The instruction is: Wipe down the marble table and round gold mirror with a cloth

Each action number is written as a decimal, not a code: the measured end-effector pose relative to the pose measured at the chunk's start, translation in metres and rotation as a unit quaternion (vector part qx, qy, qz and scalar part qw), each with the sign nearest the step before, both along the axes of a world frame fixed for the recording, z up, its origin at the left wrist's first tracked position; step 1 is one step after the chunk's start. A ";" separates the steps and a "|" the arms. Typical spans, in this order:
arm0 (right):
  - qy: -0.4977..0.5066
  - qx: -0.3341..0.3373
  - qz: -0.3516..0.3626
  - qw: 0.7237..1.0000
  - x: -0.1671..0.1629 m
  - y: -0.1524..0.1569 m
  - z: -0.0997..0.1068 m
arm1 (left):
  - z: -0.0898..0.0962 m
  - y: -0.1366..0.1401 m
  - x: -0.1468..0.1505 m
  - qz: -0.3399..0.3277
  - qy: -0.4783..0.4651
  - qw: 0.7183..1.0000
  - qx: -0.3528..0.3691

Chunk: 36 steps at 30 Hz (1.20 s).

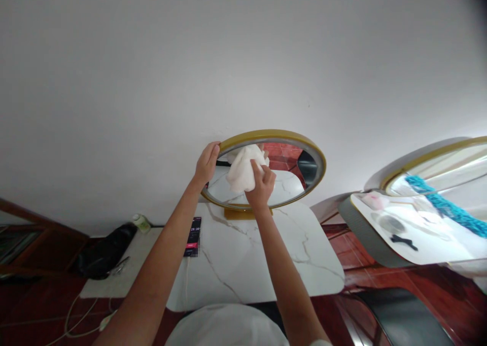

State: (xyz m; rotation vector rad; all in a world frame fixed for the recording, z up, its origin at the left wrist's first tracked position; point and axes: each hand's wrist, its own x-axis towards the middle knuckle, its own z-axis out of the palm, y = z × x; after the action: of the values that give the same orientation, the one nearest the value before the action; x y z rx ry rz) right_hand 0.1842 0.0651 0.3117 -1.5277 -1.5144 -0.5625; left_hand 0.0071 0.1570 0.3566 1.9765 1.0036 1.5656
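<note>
An oval mirror (285,181) with a gold frame stands on a white marbled table (236,260), close to the wall. My left hand (207,162) is closed around the upper left part of its frame. With my right hand (262,184) I press a crumpled white cloth (243,171) against the glass, left of the mirror's middle. The cloth hides part of the glass, and my fingertips are partly sunk in it. A yellow base (243,214) shows below the mirror.
A phone (193,237) with a cable lies on the table's left side. Further left are a black bag (106,252) and a small bottle (141,223). On the right, a second table (407,254) holds several items before another mirror (449,158); a black chair (403,315) stands below.
</note>
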 end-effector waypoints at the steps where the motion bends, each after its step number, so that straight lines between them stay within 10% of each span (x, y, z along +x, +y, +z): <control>1: -0.029 -0.023 0.011 0.999 -0.001 -0.001 -0.002 | 0.000 0.001 0.000 0.001 0.001 1.000 -0.002; 8: -0.200 -0.146 0.062 0.967 -0.007 -0.013 -0.015 | 0.002 0.001 0.000 0.003 0.005 1.000 -0.002; 18: 0.025 0.043 -0.024 0.999 0.017 0.000 0.018 | 0.001 -0.001 -0.002 0.009 0.008 1.000 -0.004; 28: -0.200 -0.171 0.068 0.962 -0.015 -0.013 -0.017 | 0.003 -0.001 0.001 -0.003 0.003 1.000 -0.007; 36: -0.002 -0.012 -0.018 1.000 0.018 -0.006 0.008 | 0.002 -0.002 0.003 0.013 0.002 1.000 -0.002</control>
State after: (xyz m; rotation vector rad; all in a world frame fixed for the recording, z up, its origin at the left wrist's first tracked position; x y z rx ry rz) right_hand 0.2018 0.0592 0.3199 -1.5764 -1.5031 -0.5698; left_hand 0.0102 0.1552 0.3584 1.9724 1.0369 1.5719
